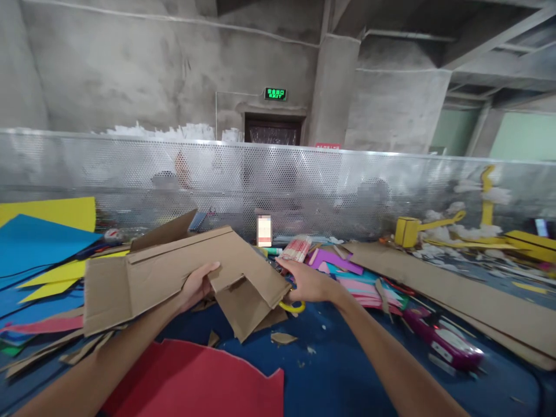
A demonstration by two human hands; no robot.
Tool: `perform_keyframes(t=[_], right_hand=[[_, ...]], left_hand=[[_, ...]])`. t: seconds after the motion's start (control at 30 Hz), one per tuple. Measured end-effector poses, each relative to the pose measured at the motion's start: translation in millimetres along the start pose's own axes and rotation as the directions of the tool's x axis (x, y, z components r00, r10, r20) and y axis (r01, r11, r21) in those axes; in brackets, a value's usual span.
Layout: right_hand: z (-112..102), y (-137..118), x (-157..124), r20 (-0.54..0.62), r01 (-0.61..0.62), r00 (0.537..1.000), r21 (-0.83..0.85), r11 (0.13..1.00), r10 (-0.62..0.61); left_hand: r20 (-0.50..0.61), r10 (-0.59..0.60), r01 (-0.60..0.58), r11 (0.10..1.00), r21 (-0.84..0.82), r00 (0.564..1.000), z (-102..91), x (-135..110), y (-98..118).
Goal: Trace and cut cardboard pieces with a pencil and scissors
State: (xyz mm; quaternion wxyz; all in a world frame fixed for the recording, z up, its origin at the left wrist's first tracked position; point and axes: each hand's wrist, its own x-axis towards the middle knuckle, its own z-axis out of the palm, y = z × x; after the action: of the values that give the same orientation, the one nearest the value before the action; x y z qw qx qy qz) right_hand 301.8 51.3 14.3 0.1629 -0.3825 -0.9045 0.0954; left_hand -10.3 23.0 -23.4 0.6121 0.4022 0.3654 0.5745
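My left hand (pixel 197 286) is closed on the lower edge of a folded brown cardboard piece (pixel 169 269), thumb on top. The cardboard is held tilted above the table, with a bent flap (pixel 243 304) hanging below it. At its right end is my right hand (pixel 310 282), fingers curled around scissors with a yellow loop handle (pixel 293 307). The blades are hidden, so I cannot tell whether they touch the cardboard. Beneath, a red sheet (pixel 204 382) with a ragged edge lies on the blue table (pixel 330 370), near small cardboard scraps (pixel 284 337).
Blue sheets (pixel 39 246) and yellow sheets (pixel 56 278) are piled at left. Pink sheets (pixel 369 289), a purple glue gun (pixel 443 341) and a long cardboard strip (pixel 469 289) lie at right. A perforated metal screen (pixel 208 179) stands behind, near yellow box shapes (pixel 407 231).
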Motion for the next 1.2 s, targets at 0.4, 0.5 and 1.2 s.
perform_keyframes(t=[0.4, 0.5, 1.2], right_hand=[[4, -2, 1, -0.043, 0.047, 0.998, -0.023, 0.999, -0.048], [5, -7, 1, -0.071, 0.059, 0.996, -0.023, 0.998, -0.061], [34, -17, 9, -0.256, -0.081, 0.965, -0.084, 0.993, 0.057]], left_hand=[[-0.066, 0.005, -0.008, 0.999, -0.036, 0.998, -3.9, 4, 3], [-0.078, 0.004, -0.007, 0.999, -0.043, 0.997, -4.3, 3, 7], [-0.081, -0.005, 0.004, 1.0, -0.007, 0.997, -6.6, 2, 11]])
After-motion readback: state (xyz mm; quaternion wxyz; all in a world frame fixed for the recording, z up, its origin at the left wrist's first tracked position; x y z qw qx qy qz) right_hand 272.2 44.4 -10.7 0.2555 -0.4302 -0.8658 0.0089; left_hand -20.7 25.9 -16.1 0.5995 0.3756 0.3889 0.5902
